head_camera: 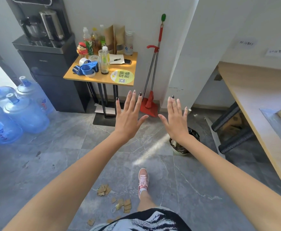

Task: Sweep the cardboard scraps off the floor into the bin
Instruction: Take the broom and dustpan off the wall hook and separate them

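Several brown cardboard scraps (104, 190) lie scattered on the grey tiled floor near my feet, with more scraps (126, 205) a little closer to me. A red broom and dustpan set (150, 104) leans against the white wall beyond my hands. A small bin (179, 146) lined with a black bag stands on the floor at the right, partly hidden behind my right forearm. My left hand (128, 116) and my right hand (176, 120) are both stretched forward, palms down, fingers spread, holding nothing.
A small wooden table (101, 79) with bottles and a tape dispenser stands against the wall. A dark water dispenser (53, 67) and several blue water jugs (20, 110) are at the left. A long wooden bench (253, 100) runs along the right. My pink shoe (143, 180) is on the floor.
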The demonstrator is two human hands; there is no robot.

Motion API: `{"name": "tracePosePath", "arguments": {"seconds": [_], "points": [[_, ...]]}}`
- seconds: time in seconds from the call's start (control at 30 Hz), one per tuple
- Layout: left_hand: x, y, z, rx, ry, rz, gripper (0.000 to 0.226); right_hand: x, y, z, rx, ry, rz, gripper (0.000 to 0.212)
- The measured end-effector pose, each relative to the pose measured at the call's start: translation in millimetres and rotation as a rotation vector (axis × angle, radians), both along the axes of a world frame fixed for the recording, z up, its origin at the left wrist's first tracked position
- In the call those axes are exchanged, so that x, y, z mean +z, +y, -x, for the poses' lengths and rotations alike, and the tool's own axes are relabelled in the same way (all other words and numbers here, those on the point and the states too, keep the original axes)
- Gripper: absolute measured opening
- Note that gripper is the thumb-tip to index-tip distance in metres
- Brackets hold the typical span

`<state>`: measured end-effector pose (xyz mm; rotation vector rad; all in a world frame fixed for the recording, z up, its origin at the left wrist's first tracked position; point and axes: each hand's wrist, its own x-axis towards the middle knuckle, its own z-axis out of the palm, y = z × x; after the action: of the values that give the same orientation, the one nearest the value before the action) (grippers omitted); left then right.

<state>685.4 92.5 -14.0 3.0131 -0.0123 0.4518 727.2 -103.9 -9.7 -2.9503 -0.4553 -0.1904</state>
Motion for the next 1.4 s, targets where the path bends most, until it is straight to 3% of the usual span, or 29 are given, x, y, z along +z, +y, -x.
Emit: {"name": "tracePosePath", "arguments": {"seconds": [0.47,1.1,1.4], "points": [[-1.4,-47.3,-231.4,0.027,0.067,-0.056,0.084,-19.1,-48.6,-214.0,-0.021,0.071,0.025,0.079],[6.2,-41.2,-368.2,0.015,0.054,-0.045,0.083,7.6,-30.5,-348.9,-0.009,0.016,-0.002,0.077],[21.2,-6.0,-476.1,-0.065,0.013,-0.044,0.079,21.4,3.1,-456.2,0.021,-0.018,0.033,0.075]]}}
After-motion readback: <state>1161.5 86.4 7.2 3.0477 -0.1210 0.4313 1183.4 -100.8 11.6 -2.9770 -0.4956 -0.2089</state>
